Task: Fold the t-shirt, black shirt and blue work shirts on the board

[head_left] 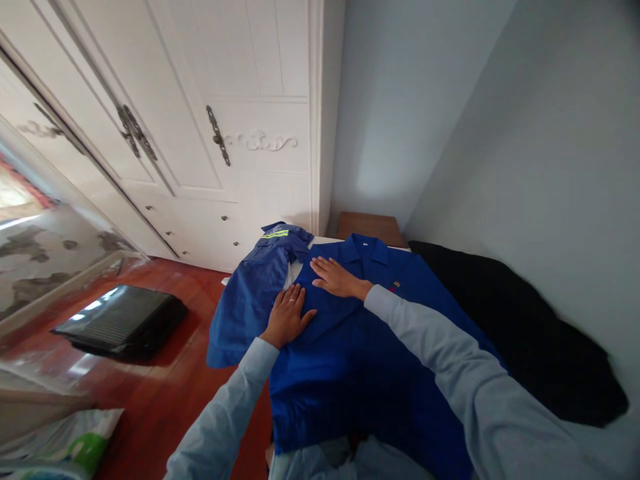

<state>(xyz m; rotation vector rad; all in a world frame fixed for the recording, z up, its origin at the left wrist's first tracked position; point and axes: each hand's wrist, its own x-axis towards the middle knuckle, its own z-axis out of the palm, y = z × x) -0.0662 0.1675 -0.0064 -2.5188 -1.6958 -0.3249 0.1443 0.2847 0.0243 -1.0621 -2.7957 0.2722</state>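
Note:
A blue work jacket (350, 353) lies spread out in front of me, its collar at the far end and a small emblem on the chest. My left hand (290, 313) rests on its left edge with the fingers spread, a ring on one finger. My right hand (335, 277) lies flat on the cloth below the collar, fingers stretched out. Left of the jacket, a second blue garment (250, 293) with a yellow-green reflective stripe hangs partly over the side. Neither hand holds anything. The surface under the clothes is mostly hidden.
Dark cloth (510, 320) lies along the wall on the right. A white wardrobe (270, 60) stands ahead, with a brown wooden piece (373, 225) beside it. On the red floor (165, 393) at left sit a black case (125, 320) and a green-white bag (85, 440).

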